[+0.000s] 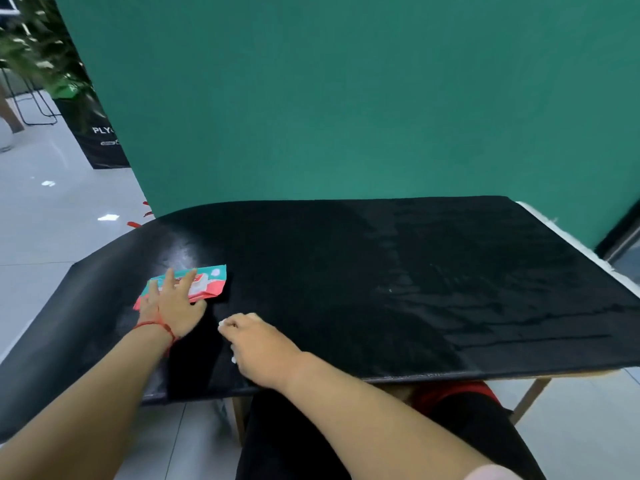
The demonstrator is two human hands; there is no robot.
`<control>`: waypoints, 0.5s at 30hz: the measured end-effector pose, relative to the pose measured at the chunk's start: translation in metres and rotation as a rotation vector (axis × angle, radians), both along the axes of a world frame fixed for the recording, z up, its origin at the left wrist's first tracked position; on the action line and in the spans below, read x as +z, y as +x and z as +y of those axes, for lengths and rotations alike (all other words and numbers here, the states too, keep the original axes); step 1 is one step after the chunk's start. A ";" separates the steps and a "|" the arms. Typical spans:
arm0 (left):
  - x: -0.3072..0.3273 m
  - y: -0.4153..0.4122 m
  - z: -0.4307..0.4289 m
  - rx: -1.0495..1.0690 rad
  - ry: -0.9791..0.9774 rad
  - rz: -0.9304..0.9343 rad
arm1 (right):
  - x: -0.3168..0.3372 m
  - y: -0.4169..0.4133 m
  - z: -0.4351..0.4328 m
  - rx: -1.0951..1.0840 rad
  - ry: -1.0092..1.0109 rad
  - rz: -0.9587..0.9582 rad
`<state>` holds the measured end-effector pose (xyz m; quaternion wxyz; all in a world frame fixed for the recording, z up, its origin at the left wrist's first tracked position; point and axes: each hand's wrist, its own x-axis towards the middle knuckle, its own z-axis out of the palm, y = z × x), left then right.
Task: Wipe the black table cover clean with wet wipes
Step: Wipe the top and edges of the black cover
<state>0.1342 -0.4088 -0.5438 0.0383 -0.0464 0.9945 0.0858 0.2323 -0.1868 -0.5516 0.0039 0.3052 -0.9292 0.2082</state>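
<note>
A black table cover (381,271) spreads over the table in front of me and hangs off its left side. On its left part lies a teal and pink pack of wet wipes (207,280). My left hand (173,303) rests flat on the pack with straight fingers. My right hand (258,344) lies curled on the cover just right of it, with bits of a white wipe (222,323) showing at its fingertips and under the palm. Most of the wipe is hidden by the hand.
A green wall (346,98) stands right behind the table. White table edge (568,237) shows at the right. Wooden table legs (528,398) and my dark-clothed lap sit below the front edge. A plant and a black sign (100,136) stand at far left on tiled floor.
</note>
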 end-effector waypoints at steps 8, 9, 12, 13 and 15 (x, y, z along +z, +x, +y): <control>-0.026 0.000 0.038 -0.026 -0.072 0.048 | -0.022 0.017 0.083 -0.012 0.228 0.184; -0.025 0.000 0.047 -0.055 -0.074 0.055 | -0.022 0.019 0.098 -0.042 0.249 0.209; -0.027 -0.002 0.087 -0.168 -0.056 0.050 | -0.022 0.028 0.144 -0.191 0.297 0.248; -0.026 0.000 0.106 -0.203 -0.047 0.053 | -0.022 0.034 0.158 -0.240 0.301 0.256; -0.024 0.005 0.149 -0.260 -0.040 0.045 | -0.022 0.050 0.184 -0.304 0.286 0.258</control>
